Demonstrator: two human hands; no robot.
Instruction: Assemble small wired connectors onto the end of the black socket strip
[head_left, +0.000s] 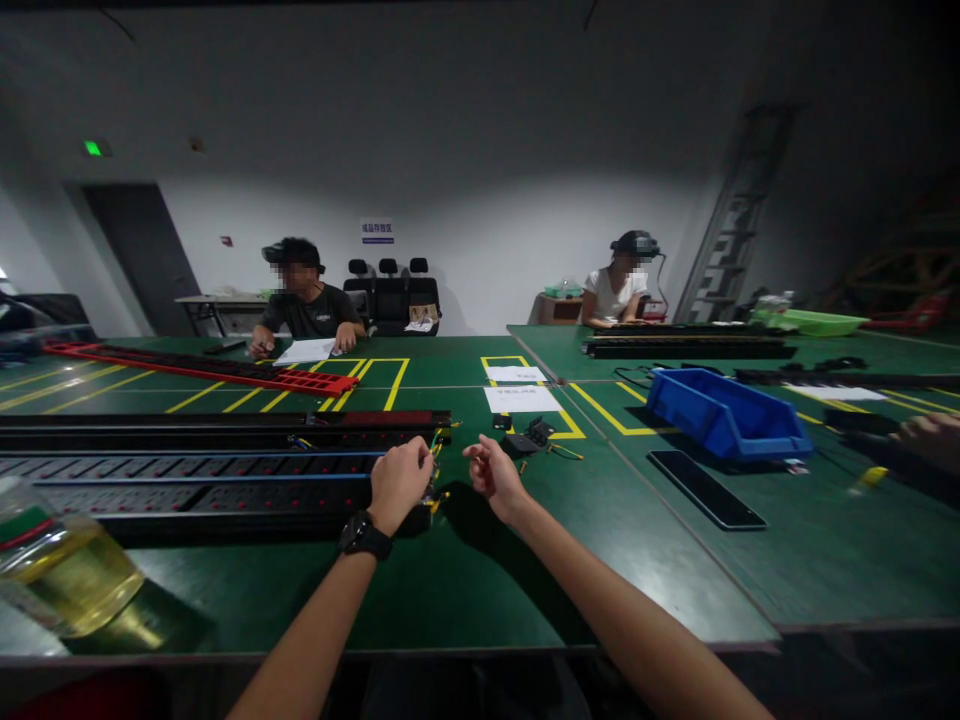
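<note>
- Left hand is at one end of black strips, fingers curled; cannot tell their grip.
- Right hand hovers near black parts, fingers bent, narrowly parted.

wearer's hands — 2 | wristwatch 1 | blue bin 1 | ladder — 1 | headrests 3

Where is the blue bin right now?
In the head view, the blue bin sits on the green table, right of centre, just beyond the phone.

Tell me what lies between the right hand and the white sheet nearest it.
The head view shows small black parts lying there on the green table.
</note>
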